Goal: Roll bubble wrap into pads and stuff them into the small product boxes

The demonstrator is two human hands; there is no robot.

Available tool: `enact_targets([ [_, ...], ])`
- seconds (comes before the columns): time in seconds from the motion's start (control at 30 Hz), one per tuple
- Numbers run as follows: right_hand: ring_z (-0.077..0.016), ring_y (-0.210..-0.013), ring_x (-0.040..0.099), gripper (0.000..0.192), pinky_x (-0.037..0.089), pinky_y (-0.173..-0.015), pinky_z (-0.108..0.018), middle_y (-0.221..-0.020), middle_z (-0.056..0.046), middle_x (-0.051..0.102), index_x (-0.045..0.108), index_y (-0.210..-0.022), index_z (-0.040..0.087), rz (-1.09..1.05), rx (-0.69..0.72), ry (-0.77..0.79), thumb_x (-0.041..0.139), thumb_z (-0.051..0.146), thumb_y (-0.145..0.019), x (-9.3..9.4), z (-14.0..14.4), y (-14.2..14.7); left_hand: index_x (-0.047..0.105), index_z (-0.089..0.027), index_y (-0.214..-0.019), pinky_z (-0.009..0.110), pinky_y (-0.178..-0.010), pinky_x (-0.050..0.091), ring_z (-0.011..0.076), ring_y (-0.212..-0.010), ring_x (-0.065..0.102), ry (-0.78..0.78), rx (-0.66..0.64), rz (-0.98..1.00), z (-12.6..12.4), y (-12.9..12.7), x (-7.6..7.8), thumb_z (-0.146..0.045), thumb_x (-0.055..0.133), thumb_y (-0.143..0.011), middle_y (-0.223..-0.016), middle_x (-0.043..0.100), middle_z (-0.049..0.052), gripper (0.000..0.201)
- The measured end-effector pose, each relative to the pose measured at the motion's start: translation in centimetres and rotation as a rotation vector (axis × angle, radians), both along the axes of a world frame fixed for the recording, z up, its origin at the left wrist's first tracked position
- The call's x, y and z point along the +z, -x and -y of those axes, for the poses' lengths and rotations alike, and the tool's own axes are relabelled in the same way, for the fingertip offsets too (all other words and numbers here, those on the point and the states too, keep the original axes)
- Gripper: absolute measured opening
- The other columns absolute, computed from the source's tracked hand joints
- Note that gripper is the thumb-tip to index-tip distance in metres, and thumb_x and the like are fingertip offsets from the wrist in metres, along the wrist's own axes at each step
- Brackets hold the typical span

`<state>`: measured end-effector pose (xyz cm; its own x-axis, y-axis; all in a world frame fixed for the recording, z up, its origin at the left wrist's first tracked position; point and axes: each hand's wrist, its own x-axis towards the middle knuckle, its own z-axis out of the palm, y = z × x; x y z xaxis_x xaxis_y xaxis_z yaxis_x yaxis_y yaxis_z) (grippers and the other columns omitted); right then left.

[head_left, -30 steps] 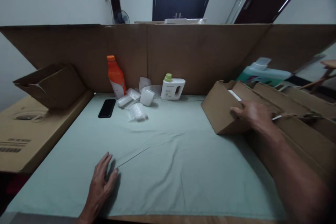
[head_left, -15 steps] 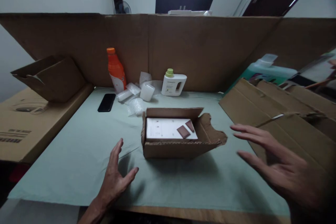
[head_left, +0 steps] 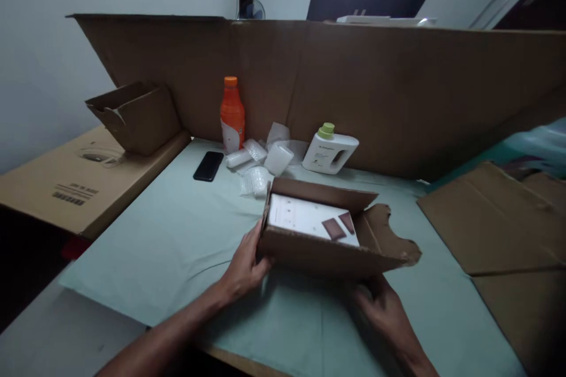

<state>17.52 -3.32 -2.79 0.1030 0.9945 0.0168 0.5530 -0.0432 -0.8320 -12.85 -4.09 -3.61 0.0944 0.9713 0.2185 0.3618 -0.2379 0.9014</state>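
Note:
An open cardboard box is between my hands over the pale green cloth. Inside it lies a white carton with brown squares printed on one end. My left hand grips the box's left end, thumb on the front side and fingers along the end wall. At the lower right, my right hand is closed on the bottom edge, its fingers partly hidden under the box. A torn flap sticks out at the right end.
Behind the box are several bubble-wrap pieces, an orange bottle, a white bottle with green cap and a black phone. Cardboard boxes stand left and cardboard lies right. A cardboard wall closes the back.
Both hands have moved in from apart and taken hold of the box, which now sits slightly turned. The camera view has swung left, shifting everything to the right.

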Motion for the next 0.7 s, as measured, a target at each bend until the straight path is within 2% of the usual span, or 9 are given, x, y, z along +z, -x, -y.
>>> enact_targets([
  [0.1, -0.031, -0.095, 0.073, 0.054, 0.057, -0.081, -0.039, -0.104, -0.012, 0.076, 0.062, -0.11, 0.02, -0.042, -0.038, -0.028, 0.068, 0.055, -0.069, -0.2, -1.5, 0.8, 0.037, -0.015, -0.152, 0.047, -0.109, 0.045, 0.0312, -0.129, 0.054, 0.003, -0.082, -0.056, -4.4, 0.9, 1.0, -0.023, 0.056, -0.083, -0.143, 0.058, 0.014, 0.072],
  [0.17, -0.0306, -0.101, 0.072, 0.058, 0.056, -0.086, -0.039, -0.11, -0.013, 0.075, 0.061, -0.116, 0.02, -0.069, -0.055, -0.045, 0.068, 0.056, -0.071, -1.1, -1.8, 1.0, 0.045, -0.018, -0.148, 0.043, -0.106, 0.048, 0.0284, -0.123, 0.058, 0.002, -0.094, -0.099, -6.1, 2.1, 1.3, -0.017, 0.057, -0.077, -0.139, 0.061, 0.011, 0.072],
  [0.27, -0.0313, -0.106, 0.07, 0.061, 0.056, -0.091, -0.04, -0.115, -0.013, 0.074, 0.062, -0.12, 0.02, -0.114, -0.093, -0.035, 0.069, 0.057, -0.072, -3.4, -1.6, 0.7, 0.059, -0.019, -0.136, 0.044, -0.105, 0.048, 0.0281, -0.119, 0.059, 0.005, 0.006, -0.166, -7.3, 4.6, 1.0, -0.01, 0.055, -0.07, -0.132, 0.064, 0.011, 0.066],
  [0.37, -0.0336, -0.108, 0.069, 0.063, 0.055, -0.095, -0.044, -0.116, -0.013, 0.074, 0.064, -0.119, 0.019, -0.122, -0.17, -0.015, 0.07, 0.059, -0.07, -5.1, -1.1, 0.3, 0.066, -0.018, -0.125, 0.048, -0.108, 0.043, 0.0294, -0.12, 0.056, -0.001, 0.138, -0.218, -9.6, 6.3, 0.9, -0.01, 0.054, -0.073, -0.126, 0.065, 0.012, 0.054],
  [0.47, -0.0345, -0.111, 0.068, 0.067, 0.054, -0.098, -0.045, -0.119, -0.014, 0.073, 0.064, -0.121, 0.018, -0.137, -0.195, -0.028, 0.071, 0.06, -0.069, -5.8, -1.1, 0.1, 0.069, -0.021, -0.119, 0.052, -0.115, 0.035, 0.0316, -0.127, 0.05, -0.015, 0.204, -0.221, -13.6, 6.1, 1.3, -0.012, 0.066, -0.07, -0.13, 0.063, 0.011, 0.051],
  [0.57, -0.0338, -0.109, 0.069, 0.067, 0.055, -0.096, -0.043, -0.118, -0.013, 0.074, 0.065, -0.12, 0.018, -0.135, -0.196, -0.028, 0.072, 0.06, -0.069, -6.0, -1.0, 0.1, 0.074, -0.021, -0.098, 0.053, -0.117, 0.031, 0.0332, -0.132, 0.047, -0.016, 0.267, -0.163, -17.0, 5.3, 1.8, -0.009, 0.071, -0.065, -0.131, 0.063, 0.011, 0.035],
  [0.63, -0.0335, -0.108, 0.07, 0.066, 0.056, -0.095, -0.042, -0.116, -0.013, 0.075, 0.065, -0.12, 0.018, -0.13, -0.208, -0.032, 0.071, 0.061, -0.07, -6.1, -1.0, -0.1, 0.072, -0.02, -0.082, 0.051, -0.115, 0.033, 0.0322, -0.13, 0.05, -0.012, 0.323, -0.097, -17.5, 5.6, 2.2, -0.011, 0.069, -0.069, -0.125, 0.066, 0.011, 0.016],
  [0.7, -0.034, -0.11, 0.069, 0.067, 0.055, -0.097, -0.043, -0.117, -0.012, 0.075, 0.065, -0.121, 0.018, -0.13, -0.216, -0.024, 0.071, 0.062, -0.071, -6.2, -0.9, -0.2, 0.069, -0.019, -0.078, 0.046, -0.108, 0.042, 0.0293, -0.121, 0.056, 0.003, 0.383, -0.013, -16.3, 6.8, 2.4, -0.021, 0.067, -0.077, -0.115, 0.069, 0.01, 0.003],
])
